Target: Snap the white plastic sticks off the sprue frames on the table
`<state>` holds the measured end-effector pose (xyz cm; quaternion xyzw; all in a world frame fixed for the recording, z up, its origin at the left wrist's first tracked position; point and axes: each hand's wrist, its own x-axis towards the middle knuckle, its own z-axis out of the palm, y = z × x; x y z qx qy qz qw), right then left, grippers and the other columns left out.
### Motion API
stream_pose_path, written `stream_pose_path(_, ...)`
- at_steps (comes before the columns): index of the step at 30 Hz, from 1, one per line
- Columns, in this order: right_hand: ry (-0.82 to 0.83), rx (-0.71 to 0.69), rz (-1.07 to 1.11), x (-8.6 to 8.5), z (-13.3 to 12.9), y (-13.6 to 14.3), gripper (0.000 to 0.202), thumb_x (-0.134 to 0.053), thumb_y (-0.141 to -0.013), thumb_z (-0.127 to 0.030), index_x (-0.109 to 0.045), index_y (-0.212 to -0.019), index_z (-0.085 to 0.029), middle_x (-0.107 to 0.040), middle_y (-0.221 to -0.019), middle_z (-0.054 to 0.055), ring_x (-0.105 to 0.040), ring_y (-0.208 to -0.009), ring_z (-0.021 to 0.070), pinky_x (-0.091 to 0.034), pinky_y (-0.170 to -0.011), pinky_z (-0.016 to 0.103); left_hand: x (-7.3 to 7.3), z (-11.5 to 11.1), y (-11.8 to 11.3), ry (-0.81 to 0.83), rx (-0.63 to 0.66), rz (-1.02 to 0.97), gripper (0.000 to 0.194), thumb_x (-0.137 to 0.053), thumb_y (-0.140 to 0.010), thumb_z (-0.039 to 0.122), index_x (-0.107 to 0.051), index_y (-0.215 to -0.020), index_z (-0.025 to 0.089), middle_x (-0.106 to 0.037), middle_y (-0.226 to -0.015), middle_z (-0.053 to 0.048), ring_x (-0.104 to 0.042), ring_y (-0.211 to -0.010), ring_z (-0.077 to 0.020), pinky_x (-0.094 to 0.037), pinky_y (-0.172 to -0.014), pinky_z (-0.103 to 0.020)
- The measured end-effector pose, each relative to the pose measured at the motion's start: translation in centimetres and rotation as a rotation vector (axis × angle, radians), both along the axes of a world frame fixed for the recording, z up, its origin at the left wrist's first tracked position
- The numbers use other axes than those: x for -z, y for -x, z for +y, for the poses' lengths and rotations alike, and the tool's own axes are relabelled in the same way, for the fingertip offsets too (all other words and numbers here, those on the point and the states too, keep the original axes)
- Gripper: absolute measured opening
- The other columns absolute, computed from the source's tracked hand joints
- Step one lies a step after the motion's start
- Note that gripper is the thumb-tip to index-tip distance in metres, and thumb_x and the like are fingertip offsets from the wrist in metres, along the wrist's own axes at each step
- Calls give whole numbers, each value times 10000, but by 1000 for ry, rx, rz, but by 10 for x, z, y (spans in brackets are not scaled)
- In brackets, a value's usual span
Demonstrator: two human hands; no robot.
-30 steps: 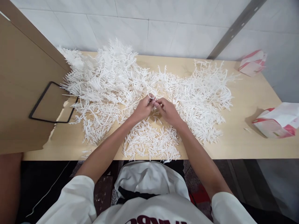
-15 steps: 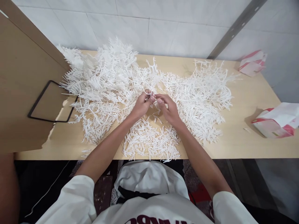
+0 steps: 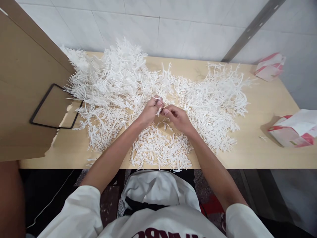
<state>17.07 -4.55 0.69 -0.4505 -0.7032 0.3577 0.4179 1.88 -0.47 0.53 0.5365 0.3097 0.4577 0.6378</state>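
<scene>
My left hand [image 3: 151, 110] is closed on a white branched plastic sprig [image 3: 158, 111], whose thin tips stick out past the fingers. Close beside it, my right hand [image 3: 177, 117] has thumb and forefinger pinched together at the sprig's lower end; what lies between those fingertips is too small to make out. Both hands are just above the table, over a small gap among the white pieces. A large heap of branched white sprigs [image 3: 119, 72] rises behind and left of my hands. Short loose white pieces [image 3: 160, 148] lie spread nearest my body.
Another heap of white sprigs [image 3: 220, 96] lies to the right on the wooden table [image 3: 252, 138]. A cardboard sheet [image 3: 27, 82] with a black rectangular frame [image 3: 52, 124] stands at left. Two red-and-white paper packets [image 3: 293, 129] sit at right. A tiled wall [image 3: 188, 29] borders the back.
My right hand has drawn slightly down and its thumb and forefinger have closed into a pinch. The sprig in my left hand has turned, its tips now pointing downward.
</scene>
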Motion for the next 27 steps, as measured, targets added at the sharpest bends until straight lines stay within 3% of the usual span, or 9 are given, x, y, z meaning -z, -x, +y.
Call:
stream_pose_path(3, 19, 57, 92, -1, 0, 0, 294, -569, -864, -484, -628, -776, -210, -685, -872, 28, -618, -788, 126, -515, -730, 308, -6, 2, 2, 57, -61, -91, 154, -425, -920, 145, -431, -774, 194, -421, -667, 31, -415, -588, -84, -380, -625, -231)
stream_pose_path(7, -5, 181, 133, 4, 5, -1, 283, -661, -790, -499, -639, -886, -234, -679, -894, 8, -631, -808, 127, -527, -730, 301, -2, 4, 0, 17, -101, -2, 99, -493, -894, 146, -475, -807, 189, -490, -733, 18, -470, -644, -84, -410, -665, -230)
stream_pose_path(11, 53, 153, 149, 6, 5, -2, 378, -426, -924, -536, -655, -938, -236, -692, -837, 14, -644, -769, 118, -519, -728, 299, 7, 5, -1, -129, -131, 71, 86, -557, -882, 223, -499, -828, 190, -519, -812, 3, -514, -741, -98, -430, -735, -242)
stream_pose_path(15, 13, 154, 7, 6, 5, -3, 315, -572, -847, -542, -650, -866, -237, -675, -754, -8, -597, -656, 115, -483, -632, 278, 8, 3, -1, -177, -122, 110, 84, -545, -893, 258, -508, -849, 196, -513, -811, 1, -510, -766, -103, -427, -745, -236)
stream_pose_path(19, -50, 57, -187, 5, 4, -2, 335, -478, -911, -520, -626, -819, -234, -652, -750, -7, -562, -648, 113, -444, -621, 280, 5, 1, -3, -18, -69, 44, 91, -523, -872, 174, -481, -793, 187, -473, -717, 19, -464, -656, -85, -404, -656, -214)
stream_pose_path(23, -26, -62, -72, 4, 0, 1, 352, -433, -940, -491, -613, -788, -229, -666, -795, -1, -622, -751, 128, -492, -736, 305, 2, 6, 1, 209, -67, -145, 161, -471, -847, 77, -422, -741, 187, -403, -635, 41, -425, -556, -67, -380, -581, -207)
stream_pose_path(25, -24, -17, -16, 6, 0, 2, 331, -426, -945, -482, -637, -855, -243, -689, -847, 7, -648, -817, 143, -509, -791, 329, 0, 8, 4, 172, -100, -158, 130, -485, -876, 122, -463, -764, 182, -458, -652, 34, -462, -573, -64, -401, -601, -209)
stream_pose_path(27, -77, 110, -20, 8, 3, 1, 309, -423, -947, -478, -647, -977, -267, -701, -959, 22, -653, -908, 162, -512, -844, 361, 0, 8, 5, 136, -95, -154, 71, -527, -885, 177, -516, -815, 181, -545, -717, 17, -536, -639, -72, -434, -654, -219)
